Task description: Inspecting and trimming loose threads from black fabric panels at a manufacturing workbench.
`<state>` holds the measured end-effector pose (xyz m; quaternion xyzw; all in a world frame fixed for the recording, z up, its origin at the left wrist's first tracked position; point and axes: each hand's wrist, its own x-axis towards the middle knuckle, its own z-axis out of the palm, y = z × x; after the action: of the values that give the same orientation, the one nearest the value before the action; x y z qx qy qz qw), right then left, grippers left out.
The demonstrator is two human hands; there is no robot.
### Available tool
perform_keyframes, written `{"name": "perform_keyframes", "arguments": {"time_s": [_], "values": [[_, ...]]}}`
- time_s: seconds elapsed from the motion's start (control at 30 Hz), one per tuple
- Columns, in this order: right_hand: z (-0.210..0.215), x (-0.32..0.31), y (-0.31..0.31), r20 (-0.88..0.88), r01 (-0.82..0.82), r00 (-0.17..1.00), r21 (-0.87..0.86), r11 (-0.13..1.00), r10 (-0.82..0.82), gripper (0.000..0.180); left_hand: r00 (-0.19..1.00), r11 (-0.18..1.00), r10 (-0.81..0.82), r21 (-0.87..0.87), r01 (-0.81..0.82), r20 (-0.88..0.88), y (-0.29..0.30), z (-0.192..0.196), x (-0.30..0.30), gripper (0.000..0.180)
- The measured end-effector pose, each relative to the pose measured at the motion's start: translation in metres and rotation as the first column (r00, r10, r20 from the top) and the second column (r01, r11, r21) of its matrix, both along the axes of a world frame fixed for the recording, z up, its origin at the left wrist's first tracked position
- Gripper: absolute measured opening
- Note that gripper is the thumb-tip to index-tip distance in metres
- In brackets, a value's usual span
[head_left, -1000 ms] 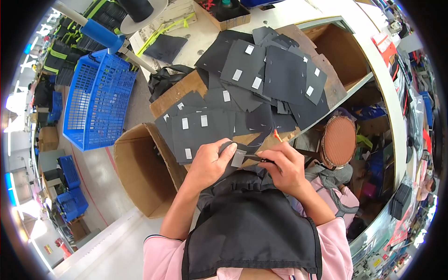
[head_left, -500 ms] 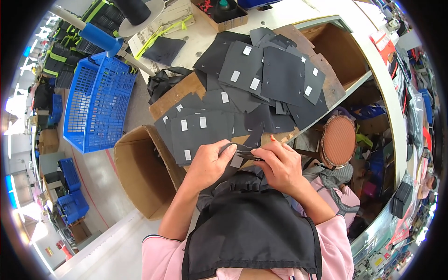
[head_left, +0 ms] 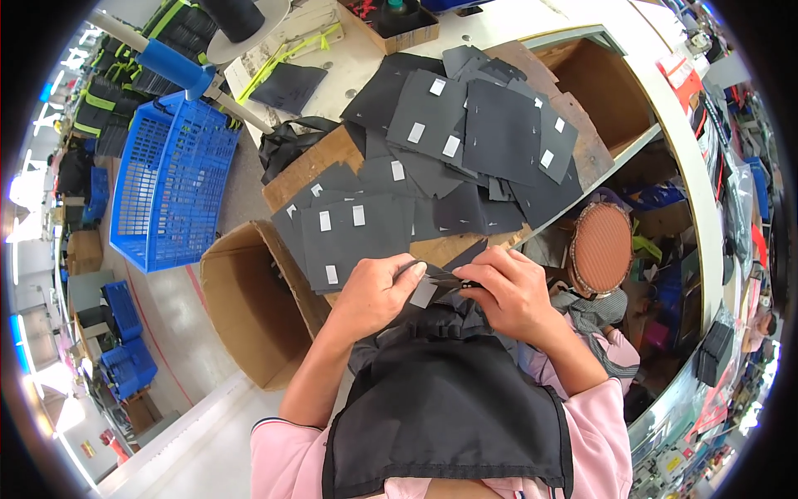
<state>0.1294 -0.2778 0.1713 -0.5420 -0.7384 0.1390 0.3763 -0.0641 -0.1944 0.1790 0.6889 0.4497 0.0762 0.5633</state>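
My left hand (head_left: 374, 293) pinches a black fabric piece (head_left: 430, 274) between thumb and fingers, close in front of my apron. A white label (head_left: 423, 293) shows on that piece below my thumb. My right hand (head_left: 509, 291) is closed around small dark thread snips (head_left: 453, 283), partly covered by its fingers. The snips' blades point left at the edge of the fabric, a short way from my left thumb. Beyond my hands, black panels with white labels (head_left: 357, 237) lie in overlapping layers on a brown board (head_left: 307, 170).
An open cardboard box (head_left: 253, 312) stands left of the board, with a blue plastic basket (head_left: 170, 183) farther left. Another open box (head_left: 594, 91) sits at the far right. A round padded stool seat (head_left: 602, 248) is right of my right hand. A thread cone (head_left: 233, 18) stands far left.
My right hand has shifted slightly right and its fingers have tightened around the snips. The blades now look partly hidden against the fabric. My left hand keeps its pinch almost in place.
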Motion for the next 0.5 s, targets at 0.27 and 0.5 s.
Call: {"name": "perform_keyframes", "arguments": {"time_s": [0.27, 0.5], "values": [[-0.003, 0.0, -0.003, 0.203, -0.063, 0.978, 0.023, 0.998, 0.057, 0.033, 1.0, 1.0, -0.016, -0.019, 0.015, -0.026, 0.001, 0.0, -0.001, 0.032], [0.007, 0.019, -0.012, -0.308, -0.118, 0.951, -0.42, 0.9, -0.019, 0.031, 1.0, 0.997, -0.018, -0.077, 0.018, 0.006, 0.002, 0.001, -0.004, 0.021]]}}
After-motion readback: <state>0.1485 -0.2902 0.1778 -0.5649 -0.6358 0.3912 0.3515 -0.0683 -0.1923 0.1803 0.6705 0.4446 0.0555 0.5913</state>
